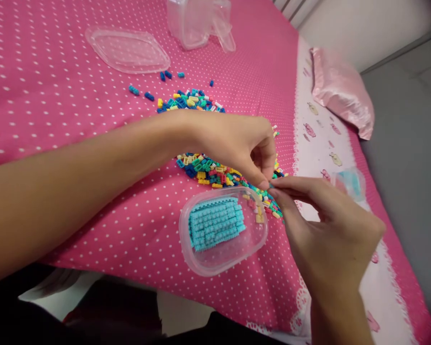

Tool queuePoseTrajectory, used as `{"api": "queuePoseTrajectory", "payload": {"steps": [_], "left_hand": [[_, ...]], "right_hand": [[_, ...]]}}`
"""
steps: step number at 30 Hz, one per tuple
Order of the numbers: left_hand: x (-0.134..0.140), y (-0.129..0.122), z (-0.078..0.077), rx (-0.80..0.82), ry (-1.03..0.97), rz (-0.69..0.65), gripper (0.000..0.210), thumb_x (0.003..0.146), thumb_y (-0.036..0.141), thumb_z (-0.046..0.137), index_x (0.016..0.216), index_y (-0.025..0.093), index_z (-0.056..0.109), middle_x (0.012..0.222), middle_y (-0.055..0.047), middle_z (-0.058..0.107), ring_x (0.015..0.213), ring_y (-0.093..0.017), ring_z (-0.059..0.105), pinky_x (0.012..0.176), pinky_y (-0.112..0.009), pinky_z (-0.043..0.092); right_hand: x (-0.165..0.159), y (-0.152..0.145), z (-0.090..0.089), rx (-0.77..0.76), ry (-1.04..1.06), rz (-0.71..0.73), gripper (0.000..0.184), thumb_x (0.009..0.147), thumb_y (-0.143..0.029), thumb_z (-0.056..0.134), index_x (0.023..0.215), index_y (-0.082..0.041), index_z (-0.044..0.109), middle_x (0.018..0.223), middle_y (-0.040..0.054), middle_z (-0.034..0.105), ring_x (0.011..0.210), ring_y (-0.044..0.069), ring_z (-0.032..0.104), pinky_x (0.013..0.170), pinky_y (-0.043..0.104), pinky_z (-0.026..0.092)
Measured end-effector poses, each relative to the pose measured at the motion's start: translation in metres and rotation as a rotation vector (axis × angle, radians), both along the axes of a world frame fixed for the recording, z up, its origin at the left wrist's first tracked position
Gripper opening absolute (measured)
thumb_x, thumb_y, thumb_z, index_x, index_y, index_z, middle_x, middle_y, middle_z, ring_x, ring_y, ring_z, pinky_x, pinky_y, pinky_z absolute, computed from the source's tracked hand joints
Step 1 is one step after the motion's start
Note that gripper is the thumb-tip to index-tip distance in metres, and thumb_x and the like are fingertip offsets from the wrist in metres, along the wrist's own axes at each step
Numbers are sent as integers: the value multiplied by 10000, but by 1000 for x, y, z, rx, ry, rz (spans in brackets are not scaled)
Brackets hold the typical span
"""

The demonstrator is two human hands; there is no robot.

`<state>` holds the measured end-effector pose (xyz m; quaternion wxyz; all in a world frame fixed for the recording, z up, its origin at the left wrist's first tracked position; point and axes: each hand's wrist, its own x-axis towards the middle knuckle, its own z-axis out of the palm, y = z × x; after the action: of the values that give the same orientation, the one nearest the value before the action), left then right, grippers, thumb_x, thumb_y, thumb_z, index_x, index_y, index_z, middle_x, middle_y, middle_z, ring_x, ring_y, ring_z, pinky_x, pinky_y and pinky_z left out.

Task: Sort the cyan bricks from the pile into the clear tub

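Note:
My left hand [237, 143] reaches across from the left, thumb and finger pinched together. Its tips meet those of my right hand [330, 230], which is also closed in a pinch. A bit of teal shows between the fingertips, a small building brick [271, 186] mostly hidden by them. Just below, a clear plastic tub [222, 269] holds a block of joined light-blue bricks [217, 223]. Under and behind my hands lies a pile of loose building bricks [215, 172] in blue, yellow, green, red and white, partly covered by my left hand.
A clear lid [129, 52] and clear plastic containers [197, 24] lie at the back on the pink dotted cloth [57, 91]. Several stray blue bricks [149, 96] lie nearby. To the right are a pink pillow [341, 91] and a clear container with something light blue [350, 183].

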<state>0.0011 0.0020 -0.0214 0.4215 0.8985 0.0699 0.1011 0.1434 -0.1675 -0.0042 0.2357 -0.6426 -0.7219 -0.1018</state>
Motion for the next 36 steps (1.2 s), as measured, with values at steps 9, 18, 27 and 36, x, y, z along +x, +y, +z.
{"api": "queuePoseTrajectory", "payload": {"steps": [9, 18, 27, 36], "left_hand": [[-1, 0, -1, 0, 36, -58, 252, 828, 372, 610, 868, 209, 799, 780, 18, 755, 755, -115, 615, 724, -218, 409], [-2, 6, -1, 20, 72, -108, 270, 832, 391, 612, 892, 206, 800, 785, 23, 750, 747, -113, 619, 701, -212, 400], [-15, 21, -4, 104, 62, 94, 238, 828, 351, 657, 918, 180, 794, 876, -11, 794, 755, -99, 584, 685, -214, 362], [-7, 15, -7, 116, 40, 37, 181, 842, 266, 717, 926, 126, 794, 782, -1, 771, 661, -81, 494, 606, -222, 316]], "right_hand": [[6, -1, 3, -20, -249, 61, 159, 941, -160, 630, 1054, -236, 712, 1019, 70, 757, 913, 226, 724, 695, 347, 536], [7, -1, 8, -72, -203, 84, 110, 932, -141, 641, 966, -218, 712, 958, 37, 766, 865, 173, 721, 683, 290, 516], [-19, -8, 21, -445, -218, 360, 185, 762, -78, 683, 793, -259, 704, 757, -43, 741, 593, 174, 645, 507, 316, 435], [-24, -4, 11, -547, -272, 348, 211, 691, -53, 691, 712, -261, 662, 640, -57, 676, 508, 177, 577, 504, 317, 340]]}}
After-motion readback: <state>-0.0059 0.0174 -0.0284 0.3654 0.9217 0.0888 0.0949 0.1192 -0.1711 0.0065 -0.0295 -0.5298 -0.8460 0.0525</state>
